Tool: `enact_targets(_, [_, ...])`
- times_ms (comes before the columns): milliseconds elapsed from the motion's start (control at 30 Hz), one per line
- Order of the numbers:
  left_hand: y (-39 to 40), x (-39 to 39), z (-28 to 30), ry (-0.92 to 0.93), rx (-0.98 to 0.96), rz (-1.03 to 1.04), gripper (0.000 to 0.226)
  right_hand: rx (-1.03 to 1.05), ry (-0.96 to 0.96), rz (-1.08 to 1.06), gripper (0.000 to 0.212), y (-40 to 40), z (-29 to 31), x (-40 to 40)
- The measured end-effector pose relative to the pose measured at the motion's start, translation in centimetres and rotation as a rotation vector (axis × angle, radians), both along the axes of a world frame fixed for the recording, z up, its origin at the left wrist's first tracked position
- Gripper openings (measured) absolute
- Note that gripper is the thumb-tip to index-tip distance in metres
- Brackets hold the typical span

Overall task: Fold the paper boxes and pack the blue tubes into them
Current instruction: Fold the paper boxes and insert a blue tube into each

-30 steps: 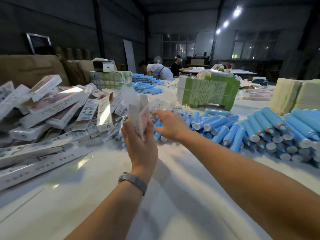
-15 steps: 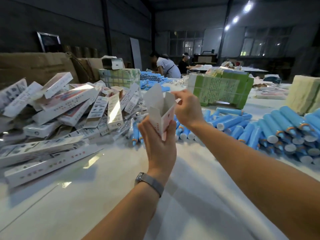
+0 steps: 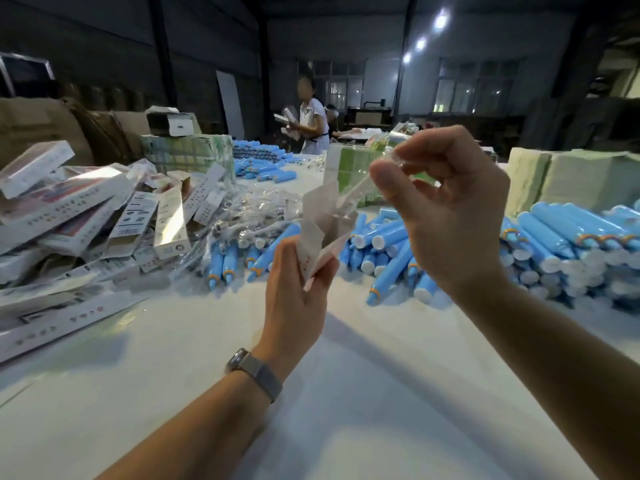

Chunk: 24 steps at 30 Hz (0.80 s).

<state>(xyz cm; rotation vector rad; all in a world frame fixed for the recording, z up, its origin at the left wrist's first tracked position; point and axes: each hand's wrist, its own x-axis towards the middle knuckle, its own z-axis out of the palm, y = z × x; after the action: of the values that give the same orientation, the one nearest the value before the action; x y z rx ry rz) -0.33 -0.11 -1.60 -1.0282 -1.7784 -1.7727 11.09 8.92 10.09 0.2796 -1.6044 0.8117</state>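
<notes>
1. On the far left, a heap of printed paper boxes [image 3: 86, 216] spills toward the table's left edge, with brown cartons [image 3: 45, 126] stacked behind it.
2. Toward the near edge, the white table [image 3: 173, 358] lies bare beneath both forearms, the widest open room in view.
3. At centre left, the left hand [image 3: 298, 289], a watch [image 3: 254, 370] on its wrist, grips the lower end of an opened paper box [image 3: 320, 233] held upright above the table, top flaps spread.
4. Behind that hand lie clear plastic bags [image 3: 256, 209] and loose blue tubes [image 3: 388, 244].
5. Right of the box, the right hand [image 3: 446, 209] is raised, thumb and forefinger pinching a clear-wrapped slender item [image 3: 360, 188] whose lower end reaches the box's open mouth.
6. At far right, more blue tubes are piled, with pale stacks [image 3: 568, 181] behind.
7. Farther back, a person [image 3: 313, 123] stands in a dim hall under ceiling lights [image 3: 440, 21].
</notes>
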Motion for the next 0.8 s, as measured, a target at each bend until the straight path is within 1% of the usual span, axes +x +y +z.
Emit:
enact_targets(100, [-0.1, -0.2, 0.0, 0.005, 0.004, -0.004, 0.043, 0.039, 0.002, -0.026, 0.02, 0.3, -0.1, 0.0])
enact_targets(133, [0.0, -0.3, 0.0, 0.003, 0.005, 0.001, 0.046, 0.087, -0.037, -0.055, 0.017, 0.5, -0.4, -0.2])
enact_targets(200, [0.1, -0.3, 0.0, 0.009, -0.01, -0.001, 0.052, 0.26, -0.14, -0.171, 0.014, 1.1, -1.4, -0.6])
enact_targets(267, [0.1, -0.2, -0.1, 0.025, -0.026, -0.024, 0.053, 0.443, -0.229, -0.289, 0.016, 1.7, -2.5, -1.2])
enact_targets(300, [0.1, -0.1, -0.2, 0.032, -0.027, -0.036, 0.052, 0.481, -0.273, -0.327, 0.018, 1.9, -2.8, -1.4])
enact_targets(400, [0.0, -0.1, -0.2, 0.016, -0.019, -0.054, 0.042, 0.486, -0.383, -0.365, 0.028, 2.5, -3.3, -1.6])
enact_targets(433, [0.0, -0.1, -0.1, 0.004, -0.014, -0.066, 0.04, 0.493, -0.412, -0.327, 0.029, 2.8, -3.5, -1.6])
enact_targets(500, [0.0, -0.1, 0.0, -0.031, -0.004, -0.112, 0.036, 0.445, -0.46, -0.143, 0.021, 3.2, -3.8, -1.5])
enact_targets(600, [-0.2, 0.1, 0.1, -0.082, 0.019, -0.307, 0.027, 0.177, -0.547, 0.162, 0.041, 3.0, -4.0, -1.4])
enact_targets(667, [-0.5, 0.1, 0.3, -0.092, 0.034, -0.451, 0.021, 0.06, -0.556, 0.289, 0.043, 2.8, -4.1, -1.5])
enact_targets(700, [-0.7, 0.1, 0.4, -0.107, 0.042, -0.483, 0.024, 0.031, -0.549, 0.309, 0.043, 2.7, -4.1, -1.5])
enact_targets(733, [-0.8, 0.1, 0.5, -0.125, 0.048, -0.485, 0.032, 0.016, -0.543, 0.307, 0.044, 2.7, -4.1, -1.4])
enact_targets(800, [-0.9, 0.3, 1.0, -0.122, 0.044, -0.366, 0.053, 0.006, -0.539, 0.289, 0.048, 2.8, -4.1, -1.4])
